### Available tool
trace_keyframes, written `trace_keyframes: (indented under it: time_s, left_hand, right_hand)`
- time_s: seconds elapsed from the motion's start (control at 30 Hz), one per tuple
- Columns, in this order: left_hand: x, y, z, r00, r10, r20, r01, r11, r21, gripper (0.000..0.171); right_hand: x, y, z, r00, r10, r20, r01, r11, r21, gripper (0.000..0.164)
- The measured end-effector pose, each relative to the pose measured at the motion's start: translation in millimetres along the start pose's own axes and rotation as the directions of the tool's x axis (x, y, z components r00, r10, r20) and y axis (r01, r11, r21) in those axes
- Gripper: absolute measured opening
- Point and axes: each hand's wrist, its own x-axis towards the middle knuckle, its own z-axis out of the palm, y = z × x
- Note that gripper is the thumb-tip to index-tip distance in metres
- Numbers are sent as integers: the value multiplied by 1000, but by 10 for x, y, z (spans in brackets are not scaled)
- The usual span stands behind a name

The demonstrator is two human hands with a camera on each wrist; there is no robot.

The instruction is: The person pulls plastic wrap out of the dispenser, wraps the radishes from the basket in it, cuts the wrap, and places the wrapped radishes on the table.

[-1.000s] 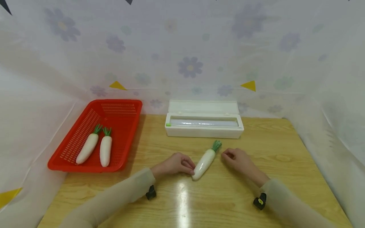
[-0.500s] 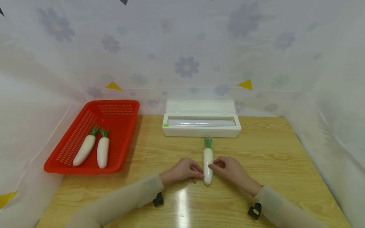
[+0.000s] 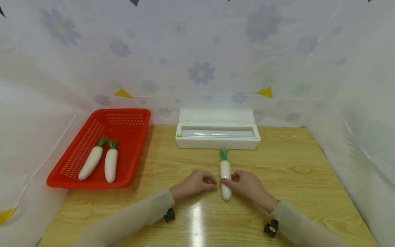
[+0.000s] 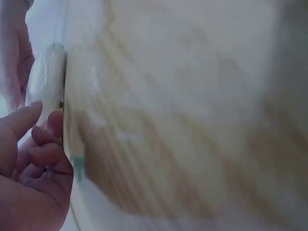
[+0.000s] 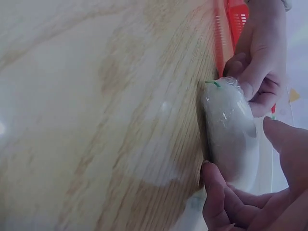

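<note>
A white radish (image 3: 226, 192) with green leaf stubs, covered in shiny cling film, lies on the wooden table with its leaves pointing away from me. My right hand (image 3: 249, 187) holds it around the middle, thumb across the top and fingers at its right side. In the right wrist view the radish (image 5: 228, 122) sits between thumb and fingers, the film bunched at its tip. Just left of it is my left hand (image 3: 195, 183), fingers loosely bent and nothing held. The left wrist view shows the left hand (image 4: 38, 168) close beside the wrapped radish (image 4: 47, 79).
A red plastic basket (image 3: 138, 151) at the left holds two unwrapped white radishes (image 3: 111, 166). Behind the wrapped radish stands a white cling film box (image 3: 217, 143), lid raised, with a film roll (image 3: 217, 133) inside. Flower-patterned sheeting (image 3: 202, 44) encloses the wooden table (image 3: 293, 164).
The wrapped radish has turned from slanting to pointing straight away from me. My right hand has come in from the right and taken hold of it; my left hand has drawn slightly off it.
</note>
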Motion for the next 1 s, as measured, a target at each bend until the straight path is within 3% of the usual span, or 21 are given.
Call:
trace_keyframes:
  time_s: [0.2, 0.43, 0.7, 0.87, 1.0]
  left_hand:
    - [-48, -40, -261, 991, 11, -131, 8, 990, 143, 13]
    - [-88, -33, -494, 968, 49, -247, 37, 942, 332, 12]
    - [-152, -56, -594, 953, 88, -290, 54, 892, 448, 13]
    - [-176, -76, -617, 949, 81, -306, 77, 880, 469, 15]
    - [-189, -96, -636, 947, 44, -319, 116, 877, 466, 19]
  right_hand:
    - [12, -58, -7, 1000, 6, -11, -6, 1000, -20, 56]
    - [-21, -85, -20, 1000, -14, -16, 13, 999, -29, 48]
    - [-121, -90, -92, 995, -88, -49, 83, 992, -100, 41]
    - [-179, -79, -273, 989, -119, -85, 103, 979, -174, 46]
    - [-214, -61, -484, 986, -128, -104, 108, 978, -178, 49]
